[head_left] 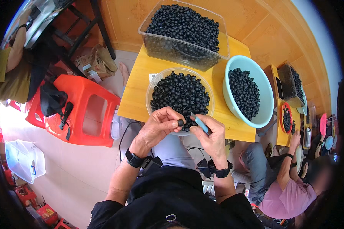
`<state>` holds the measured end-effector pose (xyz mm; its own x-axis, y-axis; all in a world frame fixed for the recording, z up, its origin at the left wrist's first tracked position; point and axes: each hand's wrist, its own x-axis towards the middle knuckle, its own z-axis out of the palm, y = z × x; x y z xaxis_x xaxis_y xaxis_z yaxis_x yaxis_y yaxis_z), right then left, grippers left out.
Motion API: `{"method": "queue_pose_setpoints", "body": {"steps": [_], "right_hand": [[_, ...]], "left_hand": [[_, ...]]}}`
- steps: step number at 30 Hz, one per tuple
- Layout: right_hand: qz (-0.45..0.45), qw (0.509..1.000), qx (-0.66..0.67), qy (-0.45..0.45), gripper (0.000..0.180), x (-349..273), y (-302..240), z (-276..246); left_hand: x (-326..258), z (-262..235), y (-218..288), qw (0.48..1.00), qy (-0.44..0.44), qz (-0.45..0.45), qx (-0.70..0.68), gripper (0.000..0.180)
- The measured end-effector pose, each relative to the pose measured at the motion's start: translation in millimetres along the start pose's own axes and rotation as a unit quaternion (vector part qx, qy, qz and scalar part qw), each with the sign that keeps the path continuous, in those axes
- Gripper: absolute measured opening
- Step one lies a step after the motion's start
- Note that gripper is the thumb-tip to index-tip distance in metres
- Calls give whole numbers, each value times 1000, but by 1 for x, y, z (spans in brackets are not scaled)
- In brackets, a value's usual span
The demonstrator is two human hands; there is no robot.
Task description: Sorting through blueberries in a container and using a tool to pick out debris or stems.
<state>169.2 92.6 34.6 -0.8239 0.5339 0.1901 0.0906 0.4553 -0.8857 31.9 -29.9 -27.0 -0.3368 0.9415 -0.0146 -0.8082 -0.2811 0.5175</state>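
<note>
Left hand (158, 124): is pinching one black bead (180, 123) above the round tub's (212, 95) near side.
Right hand (211, 137): is gripping a blue tool (202, 124), its tip pointing away beside the bead.
Tool tip: careful work is probably relying on a firm pinch, skin staying clear.

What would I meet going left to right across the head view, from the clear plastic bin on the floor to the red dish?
Clear plastic bin, red plastic stool, left hand, black bead at its fingertips, right hand, pale turquoise basin, red dish.
</note>
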Motion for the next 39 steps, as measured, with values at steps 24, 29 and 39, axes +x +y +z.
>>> {"method": "queue_pose_setpoints", "body": {"steps": [24, 29, 39], "right_hand": [[100, 981, -76, 150, 17, 6, 10, -52], [81, 881, -385, 263, 23, 19, 53, -116], [81, 893, -357, 261, 23, 12, 64, -100]], "left_hand": [[-1, 10, 19, 974, 104, -3, 199, 13], [0, -11, 23, 934, 173, 43, 310, 13], [19, 8, -13, 718, 69, 69, 689, 23]]}}
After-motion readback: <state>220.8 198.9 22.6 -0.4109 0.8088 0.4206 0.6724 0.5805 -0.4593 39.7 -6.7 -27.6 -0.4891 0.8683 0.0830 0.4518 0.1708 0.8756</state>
